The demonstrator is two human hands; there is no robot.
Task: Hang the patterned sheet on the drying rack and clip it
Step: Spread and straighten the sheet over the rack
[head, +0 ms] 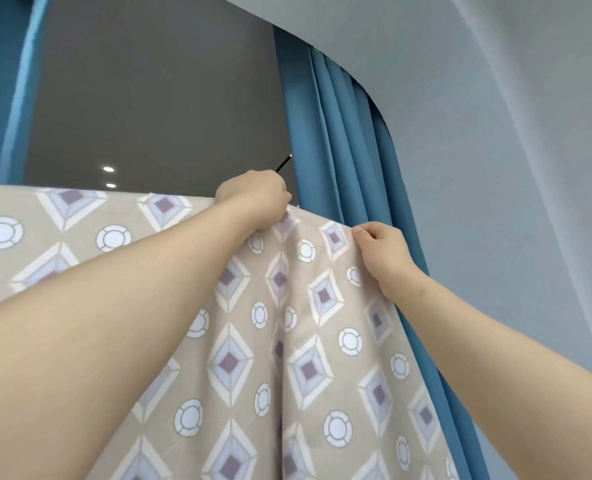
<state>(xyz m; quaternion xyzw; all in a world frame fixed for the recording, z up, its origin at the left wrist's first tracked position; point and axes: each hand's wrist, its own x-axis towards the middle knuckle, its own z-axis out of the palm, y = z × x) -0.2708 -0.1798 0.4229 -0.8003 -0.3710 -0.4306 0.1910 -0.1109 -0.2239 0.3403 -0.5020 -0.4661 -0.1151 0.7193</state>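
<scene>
While sheet [239,341] drapes over rail [283,164], left hand [254,195] curls round top fold, right hand [383,252] pinches corner edge. Step, likely: spreading sheet along rail. Next: free one hand for clip; none visible.

A: Bright enough?
B: Yes, soft and even, with faint shadows. Two small round lights [108,169] glare on the grey panel [149,98].
A: Sharp?
B: Mostly. The wall [495,168] edge bows from wide-angle distortion.
</scene>
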